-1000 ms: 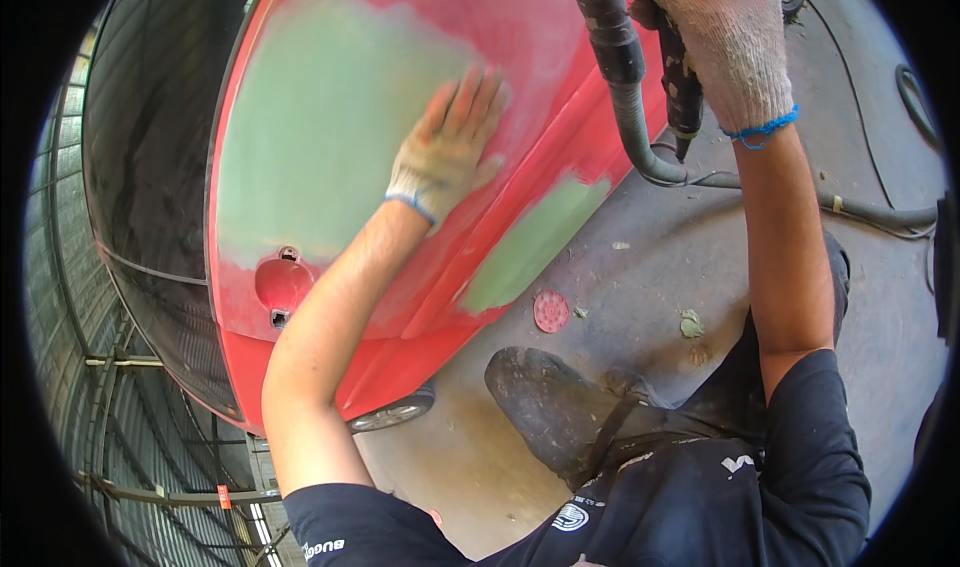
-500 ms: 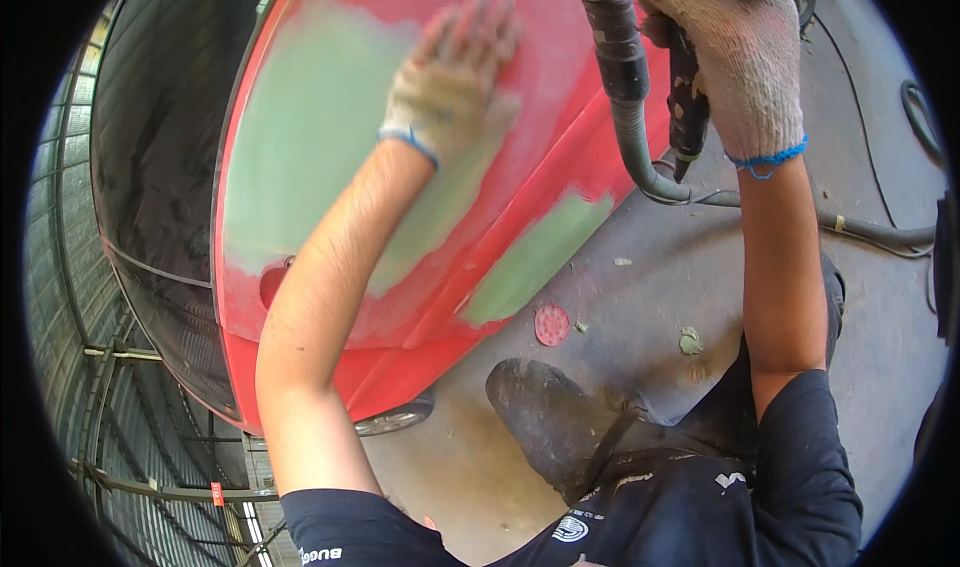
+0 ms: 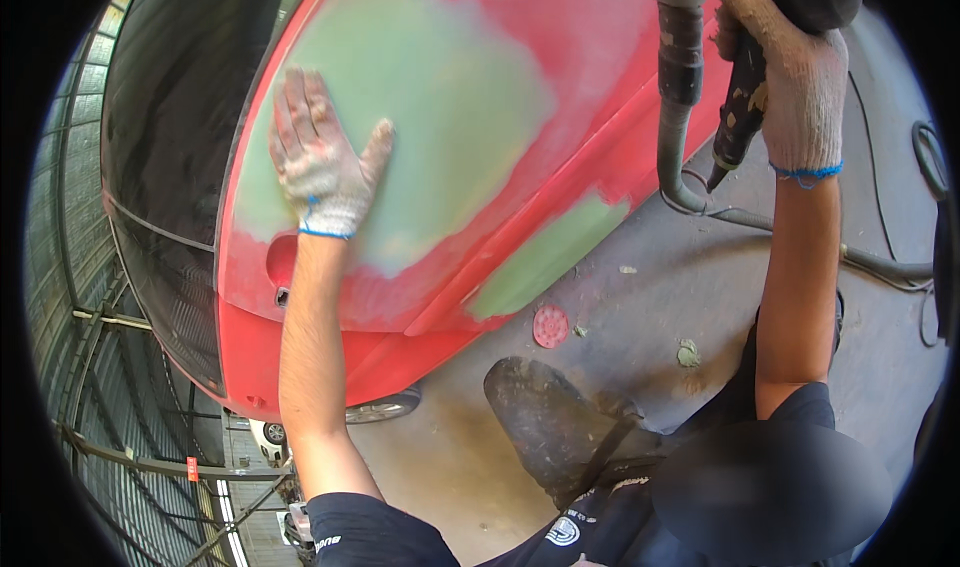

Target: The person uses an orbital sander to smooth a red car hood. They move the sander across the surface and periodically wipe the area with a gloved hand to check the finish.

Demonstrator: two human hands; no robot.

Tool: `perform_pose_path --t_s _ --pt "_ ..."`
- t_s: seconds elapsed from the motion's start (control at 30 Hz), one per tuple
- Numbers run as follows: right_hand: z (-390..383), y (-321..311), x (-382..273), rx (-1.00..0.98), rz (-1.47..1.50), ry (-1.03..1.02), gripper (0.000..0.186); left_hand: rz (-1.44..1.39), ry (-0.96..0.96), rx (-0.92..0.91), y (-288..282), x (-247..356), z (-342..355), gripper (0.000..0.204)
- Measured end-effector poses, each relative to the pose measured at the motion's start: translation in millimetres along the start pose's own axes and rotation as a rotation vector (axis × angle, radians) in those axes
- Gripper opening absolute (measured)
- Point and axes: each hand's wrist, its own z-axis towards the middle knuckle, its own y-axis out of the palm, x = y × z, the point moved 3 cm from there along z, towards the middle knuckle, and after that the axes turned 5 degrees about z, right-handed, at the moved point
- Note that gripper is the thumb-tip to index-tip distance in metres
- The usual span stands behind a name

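Left hand (image 3: 325, 172) lies flat and open on the green filler patch (image 3: 420, 107) of the red car panel (image 3: 600, 77), upper left of frame. Right hand (image 3: 790, 77) is clamped around the air sander (image 3: 740, 97), top right. Its hose (image 3: 680, 137) dangles close, so it could probably drag across the fresh filler.

left hand (image 3: 320, 172): white knit glove, blue cuff; right hand (image 3: 790, 77): same | sleeves: short, dark navy
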Motion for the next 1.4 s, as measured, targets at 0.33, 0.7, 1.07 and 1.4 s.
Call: perform_pose_path --t_s 0.33,0.7,1.07,1.4 --pt "-3 -13 17 0.031 -0.255 -0.073 0.02 -0.112 0.195 0.014 -12 107 120 0.094" --pt "-3 3 15 -0.001 -0.184 -0.074 0.019 -0.126 0.191 -0.035 -10 34 -2 0.094" --pt "-40 45 57 -0.246 -0.228 -0.236 0.06 -0.069 0.078 -0.097 8 0 -127 0.096" --pt "-116 85 81 -0.6 -0.569 -0.414 0.078 -0.217 -0.011 -0.148 -12 -1 -182 0.093"
